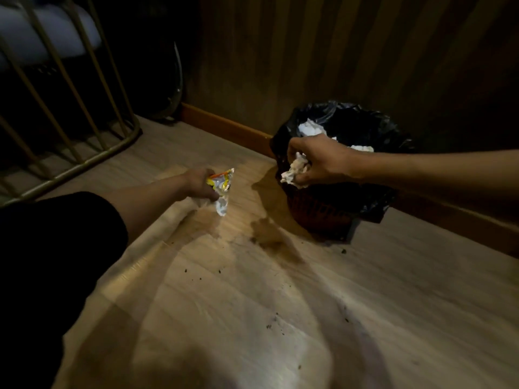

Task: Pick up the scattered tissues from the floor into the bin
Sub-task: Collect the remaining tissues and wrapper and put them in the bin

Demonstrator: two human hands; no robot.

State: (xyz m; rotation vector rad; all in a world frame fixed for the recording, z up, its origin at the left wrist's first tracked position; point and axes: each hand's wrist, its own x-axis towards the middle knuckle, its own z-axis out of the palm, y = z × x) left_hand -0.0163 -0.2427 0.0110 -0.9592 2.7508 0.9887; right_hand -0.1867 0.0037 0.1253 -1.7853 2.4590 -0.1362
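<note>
Tissue [297,171] is clutched by the right hand [317,161] beside the bin [323,203]; a wrapper [222,189] is gripped by the left hand [199,183] above the floor [252,304].

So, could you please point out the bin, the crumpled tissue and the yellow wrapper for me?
bin [323,209]: head view, on its dark woven side wall.
crumpled tissue [297,171]: head view, on the white wad's middle, in the right hand.
yellow wrapper [222,182]: head view, on its printed upper part, in the left hand.
</note>
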